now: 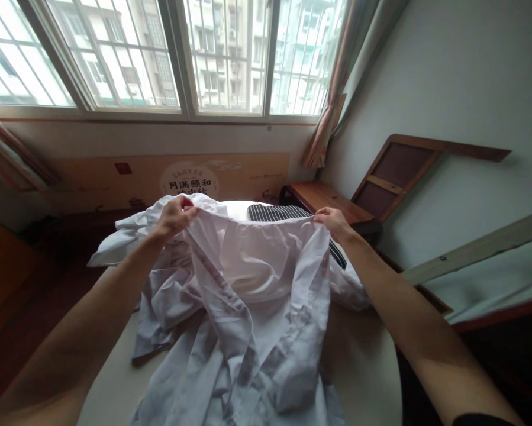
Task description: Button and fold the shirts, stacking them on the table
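Observation:
Between my two hands a white coat (257, 260) is stretched by its upper edge, raised a little above the table. My left hand (177, 216) pinches that edge on the left, and my right hand (334, 223) pinches it on the right. The front panels hang open toward me, and the lower part lies in folds on the white round table (372, 361). One sleeve droops at the left. Beyond the held edge lies a black cloth with white stripes (277, 212), partly hidden by the coat. A heap of white cloth (128, 234) sits behind my left hand.
A wooden bench or low table (323, 198) stands at the back right, beside a wooden frame (394, 171) against the wall. Barred windows (225, 59) fill the far side, above a printed banner (248, 168). Curtains (323, 136) hang at both ends.

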`<act>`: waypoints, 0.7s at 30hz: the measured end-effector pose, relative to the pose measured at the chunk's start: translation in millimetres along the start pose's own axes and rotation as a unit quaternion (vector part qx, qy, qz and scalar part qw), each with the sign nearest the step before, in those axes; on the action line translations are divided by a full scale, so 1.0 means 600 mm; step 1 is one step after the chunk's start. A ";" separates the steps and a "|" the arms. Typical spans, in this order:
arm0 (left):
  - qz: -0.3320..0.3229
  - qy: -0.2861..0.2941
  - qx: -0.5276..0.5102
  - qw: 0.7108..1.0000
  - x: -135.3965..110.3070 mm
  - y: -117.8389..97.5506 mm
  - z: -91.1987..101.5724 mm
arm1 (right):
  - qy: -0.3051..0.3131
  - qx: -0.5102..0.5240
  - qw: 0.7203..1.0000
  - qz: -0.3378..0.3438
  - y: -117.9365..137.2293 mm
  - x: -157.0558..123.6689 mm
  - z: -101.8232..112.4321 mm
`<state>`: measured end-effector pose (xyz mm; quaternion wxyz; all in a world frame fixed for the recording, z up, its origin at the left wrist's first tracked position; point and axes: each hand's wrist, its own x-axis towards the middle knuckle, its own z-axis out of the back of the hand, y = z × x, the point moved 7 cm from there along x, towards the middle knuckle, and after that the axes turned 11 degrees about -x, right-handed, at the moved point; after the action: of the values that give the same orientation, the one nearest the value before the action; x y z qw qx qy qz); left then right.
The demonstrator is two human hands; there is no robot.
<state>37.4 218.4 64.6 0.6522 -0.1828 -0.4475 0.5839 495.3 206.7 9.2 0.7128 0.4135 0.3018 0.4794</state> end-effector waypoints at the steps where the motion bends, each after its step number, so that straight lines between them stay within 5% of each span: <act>1: 0.003 -0.029 0.011 1.000 0.004 -0.009 -0.006 | -0.048 -0.032 0.998 0.001 0.010 0.002 0.001; 5: 0.024 -0.086 0.055 0.995 0.024 -0.061 -0.072 | -0.187 -0.157 0.969 0.031 0.076 -0.002 -0.041; 8: 0.043 -0.109 0.063 0.991 0.021 -0.088 -0.143 | -0.207 -0.181 0.961 0.034 0.105 -0.015 -0.114; 11: 0.127 -0.037 0.038 0.990 -0.009 -0.064 -0.224 | -0.088 -0.204 0.974 0.040 0.091 -0.029 -0.204; 14: 0.111 0.142 -0.018 0.983 -0.057 -0.039 -0.289 | 0.047 -0.210 0.973 0.080 0.054 -0.056 -0.254; 16: 0.023 0.211 -0.044 0.976 -0.091 -0.040 -0.288 | 0.076 -0.200 0.964 0.156 0.041 -0.085 -0.244; 21: -0.159 0.232 0.068 0.957 -0.197 -0.055 -0.203 | 0.026 -0.250 0.898 0.361 0.030 -0.231 -0.164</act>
<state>163.8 135.4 -19.1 0.8331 -0.1950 -0.2668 0.4435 356.7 110.7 -17.1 0.5626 0.2898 0.0203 0.7740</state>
